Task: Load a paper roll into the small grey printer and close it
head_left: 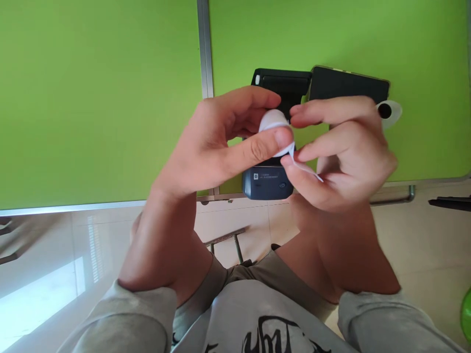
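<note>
A small white paper roll [273, 120] is gripped in my left hand [224, 142], its thumb lying across the front. My right hand [342, 147] pinches the loose paper end [307, 169] between thumb and index finger, with the other fingers curled above. Below and behind the hands is a dark printer-like device [268, 184] with a power button and small white printing on its front. Its black lid [283, 78] stands open at the back. The hands hide much of the device's middle.
Beside the open lid lies a black box [348, 83]. Another white roll with a dark core [395, 113] is partly behind my right hand. The green table [110, 98] has a metal seam and a front edge near my legs.
</note>
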`<state>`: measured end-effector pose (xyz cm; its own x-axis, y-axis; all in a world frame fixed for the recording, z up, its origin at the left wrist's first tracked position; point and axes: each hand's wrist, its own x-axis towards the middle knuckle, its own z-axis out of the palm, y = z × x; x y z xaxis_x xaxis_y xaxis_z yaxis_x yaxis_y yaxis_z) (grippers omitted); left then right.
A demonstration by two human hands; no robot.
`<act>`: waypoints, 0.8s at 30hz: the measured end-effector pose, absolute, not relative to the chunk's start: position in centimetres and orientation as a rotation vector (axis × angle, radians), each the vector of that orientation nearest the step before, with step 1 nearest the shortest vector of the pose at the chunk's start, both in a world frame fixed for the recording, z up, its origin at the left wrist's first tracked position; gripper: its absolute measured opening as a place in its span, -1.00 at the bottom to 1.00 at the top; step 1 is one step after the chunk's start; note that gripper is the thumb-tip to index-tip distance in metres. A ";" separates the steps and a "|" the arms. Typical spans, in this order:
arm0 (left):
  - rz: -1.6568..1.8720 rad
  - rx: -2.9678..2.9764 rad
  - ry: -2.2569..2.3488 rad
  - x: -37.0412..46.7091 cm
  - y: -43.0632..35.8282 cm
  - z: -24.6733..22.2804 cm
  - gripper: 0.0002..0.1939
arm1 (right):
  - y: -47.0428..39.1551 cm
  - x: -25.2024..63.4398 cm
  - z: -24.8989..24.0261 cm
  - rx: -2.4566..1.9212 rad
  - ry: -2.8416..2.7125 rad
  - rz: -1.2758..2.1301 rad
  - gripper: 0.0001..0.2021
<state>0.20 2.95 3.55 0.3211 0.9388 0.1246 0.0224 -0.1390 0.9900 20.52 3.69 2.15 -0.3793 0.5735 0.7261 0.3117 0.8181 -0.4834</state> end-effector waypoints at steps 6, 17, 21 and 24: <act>1.147 1.449 0.980 2.4 2.1 3.6 -0.77 | 2.9 20.1 1.8 -0.782 -1.994 0.278 -0.80; 1.187 1.206 1.033 3.1 2.3 3.6 -0.52 | 3.6 20.6 0.0 -1.113 -1.955 0.260 -0.82; 1.348 1.151 1.197 0.8 3.6 3.1 -0.60 | 4.4 22.1 -0.1 -1.058 -1.974 0.397 -0.72; 1.373 1.224 1.315 -0.2 4.1 2.4 -0.63 | 4.6 22.4 0.0 -1.028 -2.096 0.521 -0.77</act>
